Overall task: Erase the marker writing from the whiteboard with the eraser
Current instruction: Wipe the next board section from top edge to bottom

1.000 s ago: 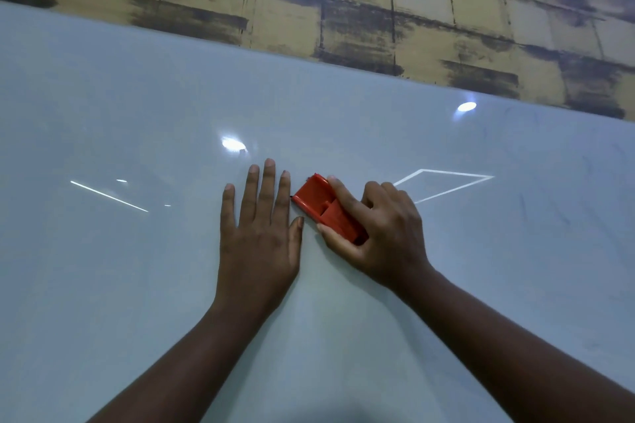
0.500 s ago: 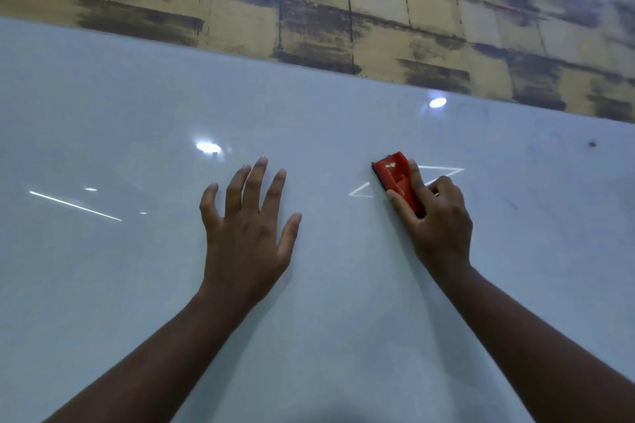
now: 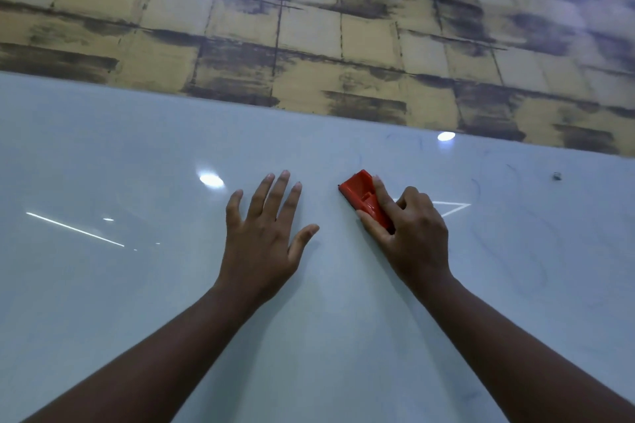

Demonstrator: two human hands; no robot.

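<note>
A large glossy whiteboard fills the lower part of the head view. My right hand grips a red eraser and holds it against the board, index finger along its top. My left hand lies flat on the board with fingers spread, a little to the left of the eraser. Faint dark marker traces curve across the board to the right of my right hand, and more faint strokes sit near the board's top edge.
A tiled yellow-brown wall with dark streaks rises beyond the board's top edge. Light reflections and bright lines glint on the board. A small dark speck sits at the far right.
My right hand swept the eraser away to the right, then came back partway toward my left hand. My left hand spread its fingers and stayed planted on the board.
</note>
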